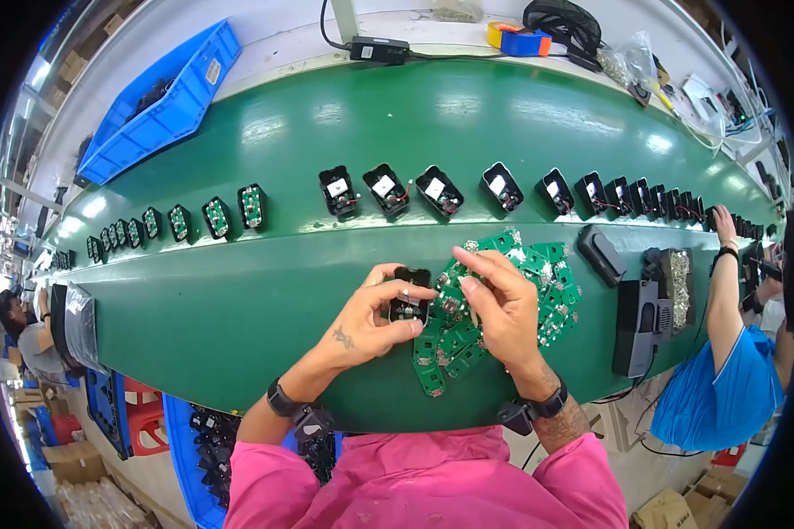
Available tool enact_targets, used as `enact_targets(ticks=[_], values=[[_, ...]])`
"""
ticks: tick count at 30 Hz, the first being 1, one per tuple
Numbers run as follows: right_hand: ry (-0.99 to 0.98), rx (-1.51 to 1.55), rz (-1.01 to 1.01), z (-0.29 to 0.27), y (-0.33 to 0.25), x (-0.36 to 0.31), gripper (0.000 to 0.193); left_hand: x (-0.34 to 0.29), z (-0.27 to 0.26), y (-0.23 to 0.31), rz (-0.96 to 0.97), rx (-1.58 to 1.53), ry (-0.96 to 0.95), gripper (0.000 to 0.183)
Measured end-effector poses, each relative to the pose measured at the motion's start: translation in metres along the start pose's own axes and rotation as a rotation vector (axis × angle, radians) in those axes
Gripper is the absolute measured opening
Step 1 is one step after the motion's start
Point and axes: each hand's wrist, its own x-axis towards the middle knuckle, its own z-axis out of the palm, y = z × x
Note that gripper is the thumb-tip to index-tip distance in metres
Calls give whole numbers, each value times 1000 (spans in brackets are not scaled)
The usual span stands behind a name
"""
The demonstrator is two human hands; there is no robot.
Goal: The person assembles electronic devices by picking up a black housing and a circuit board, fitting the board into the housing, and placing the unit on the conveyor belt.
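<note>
My left hand grips a small open black plastic housing, thumb on its near side and fingers around the far side. Small parts show inside the housing, partly covered by my fingers. Close to its right, my right hand is closed in a loose pinch, index finger and thumb pointing at the housing. Whatever lies between those fingertips is too small to make out. Under and beside my right hand spreads a pile of green circuit boards, overlapping on the green table.
A row of black housings with white parts runs across the table, and housings with green boards continue left. Blue bins stand far left and below the edge. A black device lies right, near a co-worker's arm.
</note>
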Motion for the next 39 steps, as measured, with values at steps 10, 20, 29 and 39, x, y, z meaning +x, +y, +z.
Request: enact_targets(ticks=[10,20,29,39], values=[[-57,329,265,-6,-7,1,21,-2,7,-4,-59,195,200,27],[-139,292,290,0,2,-6,13,-3,28,-2,135,461,241,30],[-147,59,339,-5,2,-4,30,-2,31,1,127,478,216,25],[-110,-205,208,-1,6,-7,33,-2,37,10,-44,-212,248,72]])
